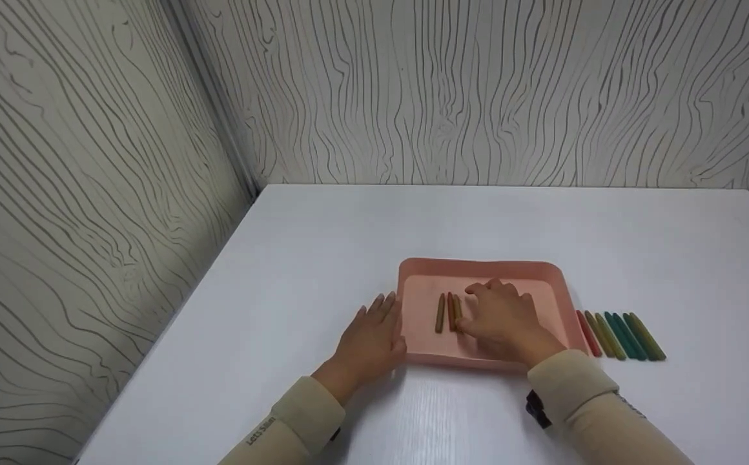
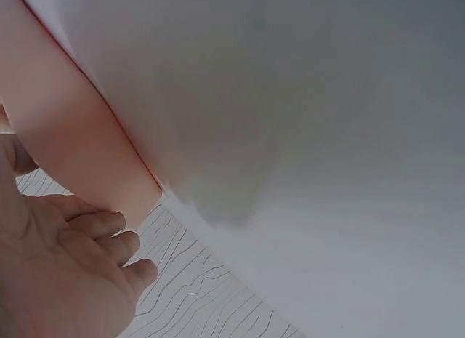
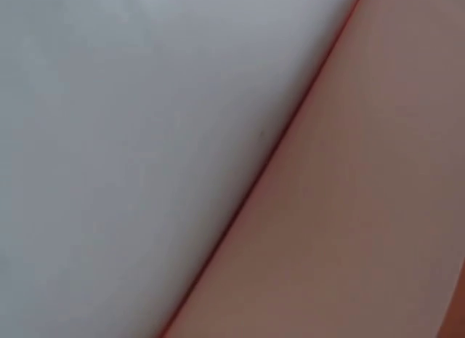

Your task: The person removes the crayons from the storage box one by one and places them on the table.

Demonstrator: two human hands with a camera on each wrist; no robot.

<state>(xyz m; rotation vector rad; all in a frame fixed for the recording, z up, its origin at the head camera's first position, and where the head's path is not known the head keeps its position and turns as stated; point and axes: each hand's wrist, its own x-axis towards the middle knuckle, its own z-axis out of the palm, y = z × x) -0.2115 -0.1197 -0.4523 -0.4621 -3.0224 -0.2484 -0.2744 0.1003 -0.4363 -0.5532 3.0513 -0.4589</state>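
Note:
A pink tray (image 1: 426,345) lies on the white table, with three crayons side by side in it: an olive one (image 1: 440,313), a reddish-brown one (image 1: 451,312) and a yellow-brown one (image 1: 458,309). My right hand (image 1: 503,316) is over the tray, its thumb tip at the lower end of the yellow-brown crayon and its index fingertip spread away near the upper end. Against the tray's left side rests my left hand (image 1: 369,339), fingers extended along the wall. The left wrist view shows that hand (image 2: 69,269) beside the pink wall (image 2: 80,127); the right wrist view shows mostly tray wall (image 3: 334,192).
To the right of the tray, several crayons (image 1: 621,336) in red, yellow, green and olive lie in a slanted row on the table (image 1: 323,239). Wood-grain-patterned panels (image 1: 445,97) stand behind the table and along its left side.

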